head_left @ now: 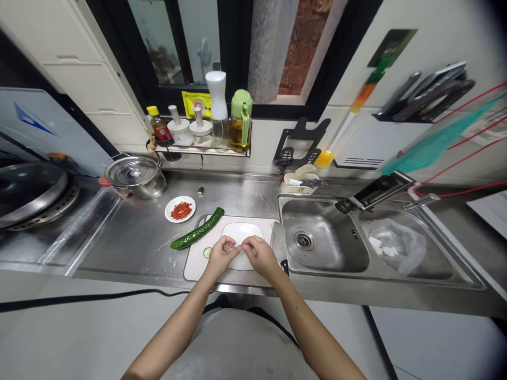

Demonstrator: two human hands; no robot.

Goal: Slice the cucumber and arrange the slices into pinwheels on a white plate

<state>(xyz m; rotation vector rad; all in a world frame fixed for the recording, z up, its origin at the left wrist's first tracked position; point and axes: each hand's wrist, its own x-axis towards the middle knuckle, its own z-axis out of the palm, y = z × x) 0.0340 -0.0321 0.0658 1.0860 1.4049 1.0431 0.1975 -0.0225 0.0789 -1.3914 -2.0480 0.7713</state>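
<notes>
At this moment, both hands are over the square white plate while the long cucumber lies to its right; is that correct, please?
Not quite: the head view shows the long cucumber to the left of the square white plate; the left hand and right hand are indeed over it.

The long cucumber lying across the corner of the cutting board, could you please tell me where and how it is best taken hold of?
Probably around the middle of the long cucumber, from above and its left, gripping across its width. It is slim and lies at a slant, while the left hand and white plate are to its right.
</notes>
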